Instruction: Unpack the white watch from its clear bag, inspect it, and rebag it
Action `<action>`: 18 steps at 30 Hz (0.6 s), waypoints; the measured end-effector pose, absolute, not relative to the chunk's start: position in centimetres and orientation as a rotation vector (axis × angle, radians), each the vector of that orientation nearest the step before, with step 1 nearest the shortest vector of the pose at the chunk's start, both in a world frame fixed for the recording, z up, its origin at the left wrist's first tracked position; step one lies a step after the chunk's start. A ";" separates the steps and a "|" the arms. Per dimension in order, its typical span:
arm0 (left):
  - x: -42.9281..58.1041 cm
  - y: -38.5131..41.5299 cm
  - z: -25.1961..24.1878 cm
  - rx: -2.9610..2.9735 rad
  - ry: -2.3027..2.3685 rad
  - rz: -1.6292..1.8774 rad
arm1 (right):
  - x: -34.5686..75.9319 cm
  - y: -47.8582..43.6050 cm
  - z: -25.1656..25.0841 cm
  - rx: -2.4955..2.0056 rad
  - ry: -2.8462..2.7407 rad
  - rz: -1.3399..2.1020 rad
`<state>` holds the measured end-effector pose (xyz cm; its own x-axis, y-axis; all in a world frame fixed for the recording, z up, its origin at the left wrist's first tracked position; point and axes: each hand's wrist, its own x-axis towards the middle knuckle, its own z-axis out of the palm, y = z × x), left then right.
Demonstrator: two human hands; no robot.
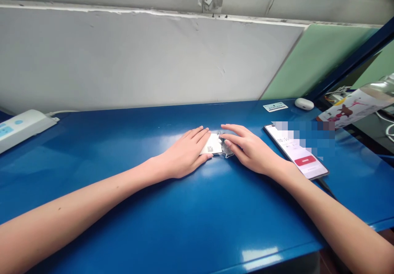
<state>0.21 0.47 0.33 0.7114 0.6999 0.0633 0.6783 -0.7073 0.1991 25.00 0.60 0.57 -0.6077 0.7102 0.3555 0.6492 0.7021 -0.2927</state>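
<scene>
A small white card with a square printed code (210, 148) lies on the blue table, partly covered by my left hand (186, 153). That hand rests flat across the card's left part, its fingers stretched out and the thumb along the near edge. At the card's right end is a crinkled clear plastic piece (227, 147) with a thin beaded chain (229, 156) beside it. Over this plastic sits my right hand (250, 149), fingers apart and fingertips at the plastic. Whether it grips the plastic firmly is hard to see.
A phone (303, 155) showing a timer lies right of my right hand. Behind it are a printed card (275, 107) and a white earbud case (304, 104). A labelled bottle (353, 106) leans in at right. A white power strip (27, 127) sits at left, before the wall (138, 60).
</scene>
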 end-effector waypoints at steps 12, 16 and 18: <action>0.0 0.4 0.6 2.648 0.933 0.328 | 25.9 1.4 1.4 -0.976 -2.313 0.234; -0.2 0.4 0.4 2.627 0.936 0.420 | 26.2 1.1 2.4 -0.969 -2.207 0.298; -0.3 0.4 0.3 2.616 0.950 0.452 | 26.3 1.0 2.7 -0.965 -2.177 0.346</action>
<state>-0.29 0.43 0.33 0.7287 0.6598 0.1833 0.5583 -0.7275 0.3989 26.34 1.02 2.73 -0.4618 0.7284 0.5062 0.5356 0.6839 -0.4954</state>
